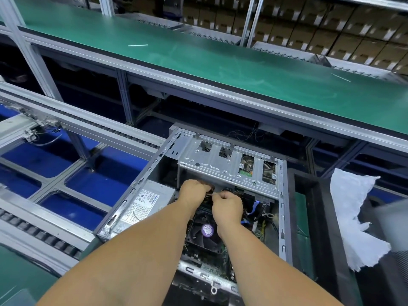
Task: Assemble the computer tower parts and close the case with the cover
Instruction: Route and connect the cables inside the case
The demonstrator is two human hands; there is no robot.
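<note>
Open computer case (281,195) lying on its side on the assembly line, side cover not fitted and not identifiable in view. Step in hand, by judgement: routing or bundling the internal cables (213,193) just below the drive cage (220,164), above the CPU fan (206,230). Left hand (194,191) and right hand (227,206) meet over the cables; fingers of both are curled and appear to pinch a thin wire or tie between them. The next move likely calls for seating the bundle clear of the fan. Counts: one case, one fan, one power supply (145,204), one drive cage, two hands, one white cloth (351,217).
</note>
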